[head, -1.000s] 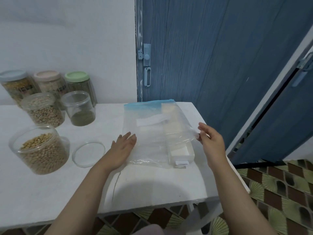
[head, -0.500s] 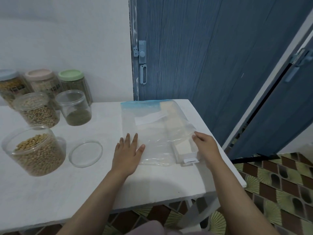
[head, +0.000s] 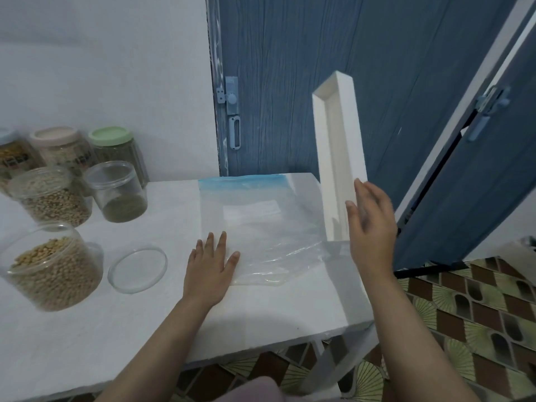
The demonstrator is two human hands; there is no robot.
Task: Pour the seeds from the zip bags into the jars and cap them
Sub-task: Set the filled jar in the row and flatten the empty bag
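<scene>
You won't find any readable text here. The capped jars (head: pixel 62 152) far off to the left of your left hand (head: pixel 208 266) carry printed labels, but they are too blurred to read.

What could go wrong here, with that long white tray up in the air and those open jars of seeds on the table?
1. The right hand holds the long white tray upright by its lower end only; it might tip or slip.
2. The open jar of beans lies tilted near the loose clear lid; a nudge could spill seeds.
3. The empty zip bag, pressed flat by the left hand, overhangs nothing yet but could slide.
</scene>
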